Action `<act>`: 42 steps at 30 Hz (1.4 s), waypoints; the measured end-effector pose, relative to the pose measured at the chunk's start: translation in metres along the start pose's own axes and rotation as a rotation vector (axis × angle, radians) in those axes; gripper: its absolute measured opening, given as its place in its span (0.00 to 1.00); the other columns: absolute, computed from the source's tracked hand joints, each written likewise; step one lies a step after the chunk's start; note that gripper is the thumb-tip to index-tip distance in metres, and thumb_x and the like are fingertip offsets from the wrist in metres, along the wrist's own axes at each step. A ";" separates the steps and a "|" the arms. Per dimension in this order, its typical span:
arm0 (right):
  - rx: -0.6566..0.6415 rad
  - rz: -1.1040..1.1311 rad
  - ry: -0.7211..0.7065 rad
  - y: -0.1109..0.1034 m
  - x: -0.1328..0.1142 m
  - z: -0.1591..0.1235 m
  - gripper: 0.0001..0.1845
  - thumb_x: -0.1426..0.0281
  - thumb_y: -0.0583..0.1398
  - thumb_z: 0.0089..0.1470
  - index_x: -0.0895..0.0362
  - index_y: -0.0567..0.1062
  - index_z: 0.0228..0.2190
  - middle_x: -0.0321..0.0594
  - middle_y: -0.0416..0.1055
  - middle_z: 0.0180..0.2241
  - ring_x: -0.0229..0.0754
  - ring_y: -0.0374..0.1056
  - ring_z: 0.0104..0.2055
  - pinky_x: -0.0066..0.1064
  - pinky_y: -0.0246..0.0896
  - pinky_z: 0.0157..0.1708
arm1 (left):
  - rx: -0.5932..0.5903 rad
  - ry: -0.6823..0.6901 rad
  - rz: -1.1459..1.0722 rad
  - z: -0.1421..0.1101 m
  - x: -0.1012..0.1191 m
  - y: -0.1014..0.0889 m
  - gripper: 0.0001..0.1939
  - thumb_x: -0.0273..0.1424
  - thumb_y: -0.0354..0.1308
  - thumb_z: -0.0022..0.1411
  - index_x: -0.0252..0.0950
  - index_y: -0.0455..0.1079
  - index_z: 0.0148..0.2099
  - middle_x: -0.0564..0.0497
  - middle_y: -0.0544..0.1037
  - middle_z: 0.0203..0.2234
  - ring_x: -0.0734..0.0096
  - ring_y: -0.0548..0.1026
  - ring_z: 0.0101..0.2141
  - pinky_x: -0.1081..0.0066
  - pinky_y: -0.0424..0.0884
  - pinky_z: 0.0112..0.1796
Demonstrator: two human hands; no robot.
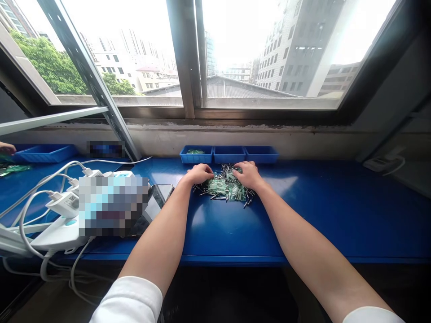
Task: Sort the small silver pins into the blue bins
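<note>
A mixed pile of pale green translucent strips (220,185) and thin metal pins with thicker ends, which look like blind rivets (248,203), lies on the blue tabletop. My left hand (199,174) is at the pile's left edge, its fingers curled and drawn together; whatever lies between the fingertips is too small to make out. At the right rear side, my right hand (248,175) rests over the pile with bent fingers somewhat apart, touching the pieces. Behind the hands stands a blue bin (196,157) with some green pieces inside.
Two more blue bins, a middle one (229,158) and a right one (261,158), adjoin the first. To the left are a white power strip (60,231) with cables and a dark flat device (158,197). Another person's hand (6,148) shows at the far left near a blue tray (47,153).
</note>
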State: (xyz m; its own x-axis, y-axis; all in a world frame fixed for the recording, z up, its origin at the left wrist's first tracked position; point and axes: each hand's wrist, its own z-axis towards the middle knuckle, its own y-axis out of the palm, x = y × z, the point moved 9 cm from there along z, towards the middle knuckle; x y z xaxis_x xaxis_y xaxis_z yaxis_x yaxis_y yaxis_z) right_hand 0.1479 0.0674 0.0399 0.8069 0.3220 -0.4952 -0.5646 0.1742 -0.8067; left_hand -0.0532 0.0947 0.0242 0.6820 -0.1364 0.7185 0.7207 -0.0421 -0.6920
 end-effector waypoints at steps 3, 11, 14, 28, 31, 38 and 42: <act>0.044 0.027 -0.014 -0.002 0.000 0.001 0.20 0.61 0.56 0.53 0.56 0.75 0.44 0.46 0.71 0.48 0.54 0.57 0.53 0.45 0.52 0.51 | 0.113 0.090 -0.133 0.002 0.004 -0.008 0.08 0.33 0.68 0.39 0.39 0.73 0.25 0.50 0.75 0.23 0.65 0.71 0.28 0.69 0.66 0.31; 0.130 0.193 -0.122 -0.014 -0.020 -0.004 0.18 0.61 0.59 0.52 0.57 0.76 0.42 0.46 0.74 0.42 0.49 0.63 0.49 0.40 0.58 0.49 | 0.216 0.235 -0.495 -0.008 0.037 -0.014 0.15 0.35 0.66 0.46 0.35 0.70 0.36 0.50 0.76 0.27 0.68 0.73 0.31 0.68 0.68 0.35; 0.098 0.389 -0.131 -0.011 -0.023 -0.004 0.18 0.59 0.60 0.49 0.57 0.76 0.38 0.43 0.76 0.35 0.44 0.68 0.40 0.36 0.63 0.42 | 0.174 0.270 -0.615 -0.012 0.053 -0.002 0.17 0.35 0.67 0.45 0.34 0.70 0.37 0.51 0.76 0.27 0.69 0.73 0.30 0.68 0.68 0.35; 0.190 0.604 -0.128 -0.019 -0.011 -0.001 0.04 0.71 0.61 0.42 0.57 0.77 0.24 0.41 0.76 0.35 0.40 0.71 0.35 0.32 0.65 0.35 | 0.164 0.383 -0.524 -0.016 0.062 0.011 0.06 0.30 0.65 0.43 0.34 0.74 0.26 0.46 0.77 0.37 0.65 0.74 0.36 0.67 0.69 0.37; 0.249 0.547 -0.163 -0.027 -0.014 -0.005 0.04 0.71 0.60 0.44 0.56 0.77 0.23 0.41 0.75 0.40 0.42 0.71 0.40 0.32 0.66 0.37 | 0.210 0.432 -0.442 -0.022 0.069 0.009 0.03 0.29 0.63 0.45 0.35 0.74 0.27 0.47 0.78 0.36 0.65 0.74 0.37 0.67 0.68 0.39; 0.211 0.708 -0.062 -0.020 -0.005 -0.001 0.12 0.62 0.64 0.42 0.57 0.76 0.28 0.40 0.75 0.28 0.42 0.71 0.31 0.33 0.67 0.33 | 0.107 0.362 -0.528 -0.021 0.069 0.018 0.22 0.34 0.63 0.51 0.35 0.67 0.48 0.54 0.74 0.25 0.73 0.71 0.26 0.72 0.67 0.31; 0.151 0.776 -0.042 -0.013 -0.006 0.002 0.12 0.63 0.64 0.41 0.58 0.75 0.28 0.39 0.75 0.28 0.41 0.71 0.31 0.33 0.68 0.34 | 0.058 0.330 -0.591 -0.023 0.070 0.017 0.27 0.36 0.64 0.49 0.37 0.63 0.51 0.53 0.74 0.27 0.72 0.72 0.28 0.73 0.67 0.30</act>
State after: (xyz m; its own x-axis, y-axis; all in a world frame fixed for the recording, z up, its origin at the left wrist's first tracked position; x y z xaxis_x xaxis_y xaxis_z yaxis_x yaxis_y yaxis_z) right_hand 0.1500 0.0654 0.0545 0.1675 0.4376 -0.8834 -0.9832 0.0089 -0.1820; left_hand 0.0036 0.0617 0.0611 0.1039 -0.4022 0.9096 0.9725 -0.1505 -0.1776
